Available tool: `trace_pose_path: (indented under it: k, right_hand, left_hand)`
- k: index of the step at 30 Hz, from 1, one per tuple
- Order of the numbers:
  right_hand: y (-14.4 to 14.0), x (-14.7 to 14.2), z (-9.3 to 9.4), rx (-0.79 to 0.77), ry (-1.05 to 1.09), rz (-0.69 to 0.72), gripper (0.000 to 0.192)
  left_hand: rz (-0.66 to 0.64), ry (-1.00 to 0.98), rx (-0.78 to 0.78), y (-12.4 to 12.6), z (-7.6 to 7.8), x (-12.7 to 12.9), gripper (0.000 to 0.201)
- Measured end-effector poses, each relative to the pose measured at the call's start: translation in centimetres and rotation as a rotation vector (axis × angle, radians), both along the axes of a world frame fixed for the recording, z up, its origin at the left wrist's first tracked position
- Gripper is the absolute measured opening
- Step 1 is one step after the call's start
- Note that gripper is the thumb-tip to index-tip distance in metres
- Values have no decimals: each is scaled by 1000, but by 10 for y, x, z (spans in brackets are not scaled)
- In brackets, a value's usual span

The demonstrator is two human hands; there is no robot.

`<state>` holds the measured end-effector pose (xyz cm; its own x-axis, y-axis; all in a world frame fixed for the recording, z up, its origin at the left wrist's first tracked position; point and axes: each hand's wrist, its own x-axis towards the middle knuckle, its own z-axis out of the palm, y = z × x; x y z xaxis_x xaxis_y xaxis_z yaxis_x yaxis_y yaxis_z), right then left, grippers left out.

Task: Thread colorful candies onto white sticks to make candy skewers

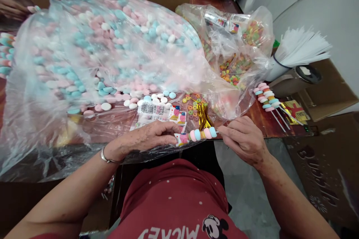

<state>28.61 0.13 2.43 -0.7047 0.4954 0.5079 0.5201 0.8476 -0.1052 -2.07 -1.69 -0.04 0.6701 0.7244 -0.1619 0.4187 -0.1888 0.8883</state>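
A candy skewer (206, 133) of pink, blue and yellowish pieces lies level between my hands near the table's front edge. My left hand (151, 135) pinches a colourful printed piece (181, 140) at the skewer's left end; whether this is a wrapper or a label I cannot tell. At the right end, my right hand (243, 139) has its fingers closed on the skewer's white stick. Just behind lie printed packets (161, 112), gold twist ties (204, 117) and small ring candies (192, 106). Loose pink, white and blue candies (161, 100) spill beside them.
A huge clear bag of candies (120, 44) covers much of the table, with a bag of ring candies (235, 67) to its right. Finished skewers (267, 97), a container of white sticks (280, 68) and a cardboard box (333, 86) stand right. Another person's hand (12, 9) shows far left.
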Motion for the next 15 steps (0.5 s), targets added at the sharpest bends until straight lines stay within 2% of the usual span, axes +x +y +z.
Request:
trace_pose_path:
  k: [5, 9, 12, 15]
  right_hand:
    - [-1, -2, -2, -17, 9, 6, 17]
    - [-7, -7, -10, -100, 3, 14, 18]
    - [-19, -14, -21, -247, -1, 25, 21]
    - [-36, -22, -34, -515, 68, 10, 22]
  left_hand:
    - [-85, 40, 63, -2, 6, 8, 31]
    - [-76, 19, 69, -3, 6, 15, 28]
    - [-51, 2, 90, -4, 4, 17, 29]
    - [-19, -28, 154, -5, 3, 17, 38]
